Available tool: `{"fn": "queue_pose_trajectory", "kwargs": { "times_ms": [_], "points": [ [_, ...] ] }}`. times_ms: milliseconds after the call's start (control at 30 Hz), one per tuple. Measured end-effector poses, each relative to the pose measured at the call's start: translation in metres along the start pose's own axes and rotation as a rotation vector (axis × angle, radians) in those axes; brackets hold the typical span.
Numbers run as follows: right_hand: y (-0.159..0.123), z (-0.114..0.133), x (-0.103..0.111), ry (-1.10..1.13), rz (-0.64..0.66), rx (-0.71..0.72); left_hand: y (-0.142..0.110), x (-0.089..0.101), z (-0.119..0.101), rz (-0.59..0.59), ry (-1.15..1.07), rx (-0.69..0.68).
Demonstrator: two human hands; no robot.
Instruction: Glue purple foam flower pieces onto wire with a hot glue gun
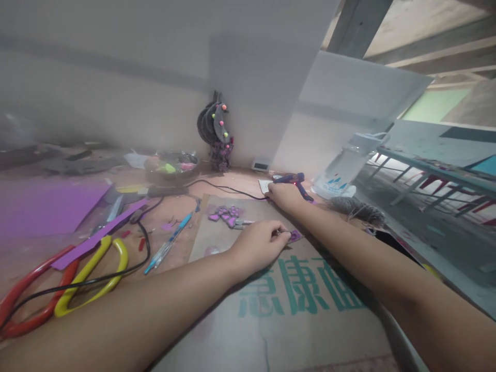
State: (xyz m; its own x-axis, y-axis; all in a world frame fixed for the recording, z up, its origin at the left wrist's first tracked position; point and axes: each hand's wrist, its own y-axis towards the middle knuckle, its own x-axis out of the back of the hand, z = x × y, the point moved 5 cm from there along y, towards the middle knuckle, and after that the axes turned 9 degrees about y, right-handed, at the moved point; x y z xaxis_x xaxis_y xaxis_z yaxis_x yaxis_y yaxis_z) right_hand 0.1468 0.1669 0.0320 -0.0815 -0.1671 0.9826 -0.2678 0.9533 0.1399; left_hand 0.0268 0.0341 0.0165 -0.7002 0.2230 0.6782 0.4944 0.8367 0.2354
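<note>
My left hand [263,240] rests over the cardboard sheet [248,330], which bears green printed characters. Its thumb and fingers are pinched on a small purple piece with a dark edge [295,235]. Several purple pieces with dark outlines [223,215] lie together on the sheet, beside a thin metallic tool [243,223] partly covered by that hand. Farther back is my right hand [284,194], its fingers curled closed at the board's far edge; what they hold, if anything, is hidden. Just behind it a dark blue glue gun [289,178] shows a red light.
Red-handled [39,310] and yellow-handled scissors [93,274], a blue pen [170,240], purple sheets [50,204] and a black cable [145,243] lie at left. A dark curved ornament [216,129] stands at the wall. Right are a translucent jug [341,165] and grey yarn [358,211].
</note>
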Motion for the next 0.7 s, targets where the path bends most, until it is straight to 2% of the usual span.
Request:
{"fn": "queue_pose_trajectory", "kwargs": {
  "times_ms": [167, 267, 400, 567, 633, 700],
  "points": [
    [0.011, -0.004, 0.001, 0.024, 0.047, -0.079, 0.000, 0.000, -0.001, 0.010, 0.023, -0.020],
    [0.019, -0.001, 0.003, 0.101, 0.032, -0.080, -0.001, 0.000, -0.002, 0.006, 0.022, -0.025],
    [0.025, 0.020, 0.000, 0.298, -0.006, 0.082, 0.000, 0.002, 0.000, -0.027, -0.037, -0.018],
    [0.023, 0.050, -0.011, 0.515, 0.097, 0.292, 0.001, 0.003, 0.004, -0.065, -0.163, 0.033],
    [0.020, 0.054, -0.006, 0.595, 0.129, 0.349, 0.001, 0.003, 0.004, -0.061, -0.155, 0.035],
    [0.016, 0.051, 0.005, 0.710, 0.080, 0.382, 0.001, 0.003, 0.003, -0.049, -0.134, 0.030]
  ]
}}
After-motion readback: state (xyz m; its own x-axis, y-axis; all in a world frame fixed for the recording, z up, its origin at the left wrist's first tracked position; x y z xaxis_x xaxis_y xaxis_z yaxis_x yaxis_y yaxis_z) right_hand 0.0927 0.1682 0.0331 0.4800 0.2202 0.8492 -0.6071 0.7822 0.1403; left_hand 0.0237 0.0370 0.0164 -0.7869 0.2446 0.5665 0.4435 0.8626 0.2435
